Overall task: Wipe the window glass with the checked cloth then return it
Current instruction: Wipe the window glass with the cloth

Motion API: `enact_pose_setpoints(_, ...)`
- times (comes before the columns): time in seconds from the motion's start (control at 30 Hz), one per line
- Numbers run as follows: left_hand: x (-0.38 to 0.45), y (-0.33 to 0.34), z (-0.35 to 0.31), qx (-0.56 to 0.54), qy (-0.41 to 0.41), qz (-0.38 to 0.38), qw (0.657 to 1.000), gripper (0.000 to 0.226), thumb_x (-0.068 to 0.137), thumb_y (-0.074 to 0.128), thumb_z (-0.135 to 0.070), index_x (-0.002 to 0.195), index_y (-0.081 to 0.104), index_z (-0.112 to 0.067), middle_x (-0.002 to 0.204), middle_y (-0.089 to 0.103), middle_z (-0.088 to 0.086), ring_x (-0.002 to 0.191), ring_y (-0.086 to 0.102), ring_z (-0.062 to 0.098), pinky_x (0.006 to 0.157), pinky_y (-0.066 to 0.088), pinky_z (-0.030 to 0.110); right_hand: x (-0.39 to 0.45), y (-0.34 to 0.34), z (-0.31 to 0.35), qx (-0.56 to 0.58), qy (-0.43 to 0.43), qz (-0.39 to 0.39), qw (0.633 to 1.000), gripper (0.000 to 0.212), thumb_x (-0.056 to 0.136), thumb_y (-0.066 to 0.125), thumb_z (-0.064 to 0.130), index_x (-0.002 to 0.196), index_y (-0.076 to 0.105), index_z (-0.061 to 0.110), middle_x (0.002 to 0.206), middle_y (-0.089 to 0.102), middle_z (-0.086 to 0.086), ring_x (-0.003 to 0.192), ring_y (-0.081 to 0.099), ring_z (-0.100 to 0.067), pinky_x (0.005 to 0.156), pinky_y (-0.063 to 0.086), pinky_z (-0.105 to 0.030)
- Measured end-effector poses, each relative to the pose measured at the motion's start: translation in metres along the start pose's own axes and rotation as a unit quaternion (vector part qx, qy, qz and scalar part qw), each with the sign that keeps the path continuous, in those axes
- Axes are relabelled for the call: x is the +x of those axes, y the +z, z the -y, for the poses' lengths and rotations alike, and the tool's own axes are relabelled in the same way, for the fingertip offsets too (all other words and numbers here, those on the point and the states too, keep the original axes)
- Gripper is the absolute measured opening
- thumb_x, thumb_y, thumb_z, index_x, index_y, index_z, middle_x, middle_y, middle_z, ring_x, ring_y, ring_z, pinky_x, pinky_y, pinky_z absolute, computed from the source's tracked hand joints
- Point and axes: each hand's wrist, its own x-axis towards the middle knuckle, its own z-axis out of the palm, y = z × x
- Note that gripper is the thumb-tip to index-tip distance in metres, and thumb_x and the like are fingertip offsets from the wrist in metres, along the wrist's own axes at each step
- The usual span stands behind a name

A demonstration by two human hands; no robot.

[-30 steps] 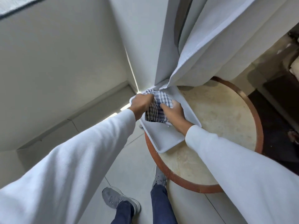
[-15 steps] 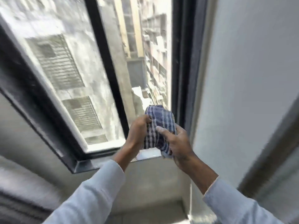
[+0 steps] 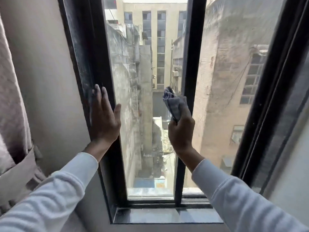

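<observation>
The window glass point(image 3: 143, 67) is a tall narrow pane between black frame bars, with a second pane point(image 3: 230, 72) to its right. My right hand point(image 3: 181, 131) grips the bunched checked cloth point(image 3: 175, 104), blue and white, and holds it up at the glass beside the middle black bar. My left hand point(image 3: 103, 119) is flat and open, its fingers spread against the left black frame bar at the pane's edge. Both arms wear white sleeves.
A pale curtain point(image 3: 11, 91) hangs at the far left beside the wall. The black window frame point(image 3: 93, 64) and the grey sill point(image 3: 167, 216) border the panes. Buildings and an alley show through the glass.
The cloth left the white tray on the round table and rose to the window. My left hand let go of it and now rests on the frame; my right hand alone holds it.
</observation>
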Motion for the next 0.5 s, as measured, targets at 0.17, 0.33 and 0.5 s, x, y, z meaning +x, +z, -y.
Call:
enact_pose_setpoints(0.17, 0.033, 0.04, 0.03, -0.028, 0.067, -0.009, 0.997, 0.07, 0.118, 0.036, -0.027, 0.172, 0.009, 0.008, 0.182, -0.001, 0.031, 0.172, 0.0, 0.042, 0.141, -0.006, 0.039, 0.005, 0.083, -0.04, -0.205, -0.202, 0.109, 0.952, 0.07, 0.11, 0.061, 0.019, 0.173, 0.031, 0.009, 0.183, 0.021, -0.009, 0.172, 0.016, -0.029, 0.14, 0.022, -0.052)
enact_pose_setpoints(0.33, 0.041, 0.063, 0.039, -0.015, 0.083, -0.063, 0.994, 0.062, 0.119, 0.027, -0.023, 0.173, 0.012, 0.004, 0.182, 0.004, 0.03, 0.172, 0.004, 0.042, 0.141, 0.001, 0.044, 0.017, 0.108, -0.047, -0.275, -0.419, 0.142, 0.853, 0.069, 0.106, 0.061, 0.022, 0.17, 0.039, 0.014, 0.179, 0.037, -0.004, 0.169, 0.029, -0.024, 0.138, 0.023, -0.044)
enact_pose_setpoints(0.5, 0.042, 0.072, 0.045, -0.012, 0.106, -0.087, 0.99, 0.058, 0.118, 0.03, -0.014, 0.171, 0.019, 0.007, 0.18, 0.009, 0.034, 0.17, 0.009, 0.046, 0.141, 0.008, 0.051, 0.073, 0.079, -0.044, -0.241, -0.217, -0.025, 0.946, 0.064, 0.115, 0.047, 0.022, 0.174, 0.026, 0.01, 0.185, 0.021, -0.009, 0.173, 0.015, -0.026, 0.141, 0.018, -0.049)
